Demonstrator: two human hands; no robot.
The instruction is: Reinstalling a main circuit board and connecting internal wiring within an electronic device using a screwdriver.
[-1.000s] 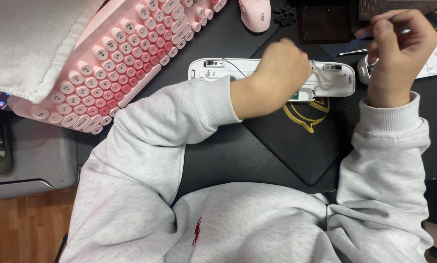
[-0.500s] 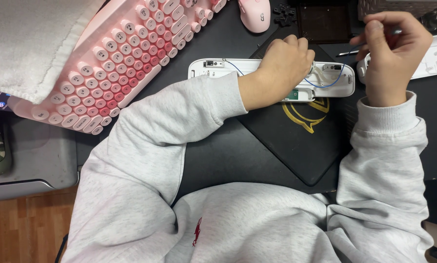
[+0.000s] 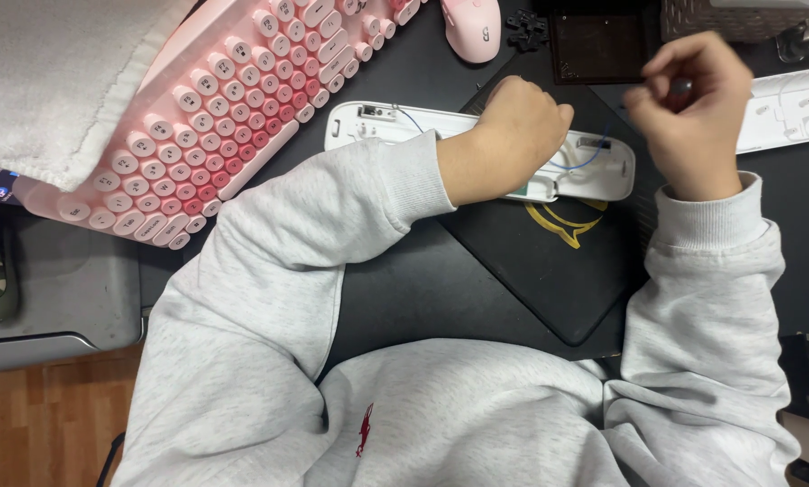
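Head view, looking down at a dark desk [image 3: 404,298].

Item 1: long white housing [image 3: 359,122], opened, lying across the upper middle of the frame on a black mat [image 3: 549,271]. Inside it show a small connector at the left end and thin blue wires [image 3: 571,164] toward the right end.

Item 2: left hand [image 3: 508,135], curled into a loose fist, resting on the middle of the housing and pinning it down.

Item 3: right hand [image 3: 693,113], raised above the housing's right end in the upper right of the frame, fingers pinched together on a small dark object, blurred and too small to identify.

Item 4: pink keyboard [image 3: 224,108], upper left, tilted, with a white towel [image 3: 53,72] beside it; pink mouse [image 3: 472,27], top centre.

Step judged: work on the housing's interior, steadied by one hand. Bringing the pinched piece down would call for fine aim near the wires, with the housing kept firmly pinned.
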